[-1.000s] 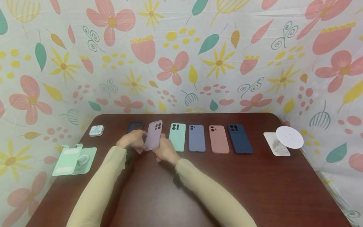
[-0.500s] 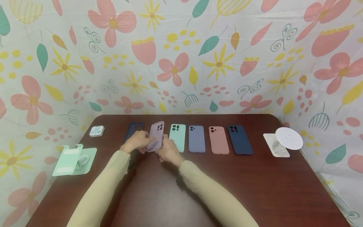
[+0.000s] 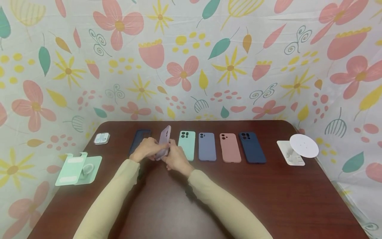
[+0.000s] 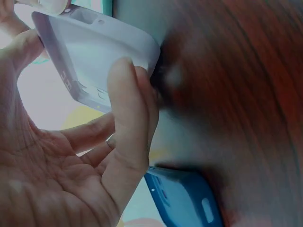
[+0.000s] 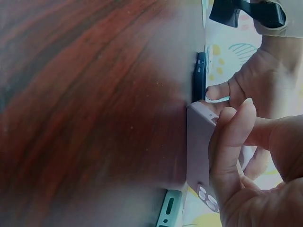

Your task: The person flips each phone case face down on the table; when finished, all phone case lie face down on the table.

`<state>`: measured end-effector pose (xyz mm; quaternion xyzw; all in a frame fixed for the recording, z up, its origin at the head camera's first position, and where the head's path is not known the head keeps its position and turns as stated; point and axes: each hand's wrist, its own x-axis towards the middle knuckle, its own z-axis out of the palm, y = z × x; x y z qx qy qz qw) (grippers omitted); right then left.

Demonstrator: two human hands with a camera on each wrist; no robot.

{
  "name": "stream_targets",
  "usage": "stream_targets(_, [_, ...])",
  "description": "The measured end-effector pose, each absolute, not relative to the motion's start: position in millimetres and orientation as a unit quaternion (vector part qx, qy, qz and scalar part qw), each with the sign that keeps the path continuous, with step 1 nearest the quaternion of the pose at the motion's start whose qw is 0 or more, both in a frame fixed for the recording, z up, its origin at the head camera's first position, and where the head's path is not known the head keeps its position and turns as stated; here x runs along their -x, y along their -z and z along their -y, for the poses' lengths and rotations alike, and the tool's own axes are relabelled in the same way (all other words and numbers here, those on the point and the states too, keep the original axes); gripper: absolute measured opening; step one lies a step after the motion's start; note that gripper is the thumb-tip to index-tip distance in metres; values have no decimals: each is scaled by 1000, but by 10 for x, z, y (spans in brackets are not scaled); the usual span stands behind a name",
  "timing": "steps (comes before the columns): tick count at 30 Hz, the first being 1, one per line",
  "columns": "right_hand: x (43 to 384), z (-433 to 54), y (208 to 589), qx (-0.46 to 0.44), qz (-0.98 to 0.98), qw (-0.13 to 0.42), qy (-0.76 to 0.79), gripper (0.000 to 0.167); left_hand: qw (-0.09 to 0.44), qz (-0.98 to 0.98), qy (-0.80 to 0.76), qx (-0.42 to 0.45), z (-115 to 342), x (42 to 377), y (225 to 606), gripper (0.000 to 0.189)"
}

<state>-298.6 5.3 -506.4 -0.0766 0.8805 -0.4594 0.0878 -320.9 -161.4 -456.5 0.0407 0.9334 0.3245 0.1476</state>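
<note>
A lilac phone case [image 3: 164, 133] stands tilted up on its long edge between my two hands, near the left end of a row of cases. My right hand [image 3: 177, 158] grips its right side, with fingers bent along the edge in the right wrist view. My left hand [image 3: 146, 148] pinches the other side; the left wrist view shows its fingers against the hollow inside of the case [image 4: 94, 47]. Camera cutouts show at one end of the case [image 5: 199, 142]. Just left of it lies a dark blue case [image 3: 138, 138], partly covered by my left hand.
To the right lie a mint case [image 3: 187, 146], a periwinkle case [image 3: 207, 147], a pink case [image 3: 230, 148] and a navy case [image 3: 252, 148]. A white stand [image 3: 303, 146] is at far right. A mint stand [image 3: 71, 171] and boxed earphones [image 3: 101, 138] are at left.
The lilac case has turned from showing its back to standing nearly edge-on. My left hand has shifted slightly right along it, uncovering more of the dark blue case.
</note>
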Motion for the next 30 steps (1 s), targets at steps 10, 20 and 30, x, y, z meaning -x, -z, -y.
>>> stream_targets(10, [2921, -50, 5011, 80, -873, 102, 471, 78, 207, -884, -419, -23, 1627, 3233, 4557, 80])
stream_targets(20, [2774, -31, 4776, 66, -876, 127, 461, 74, 258, -826, -498, -54, 1752, 3248, 4593, 61])
stream_targets(30, [2816, -10, 4810, 73, -868, 151, 467, 66, 180, -832, -523, -45, 1805, 3256, 4515, 50])
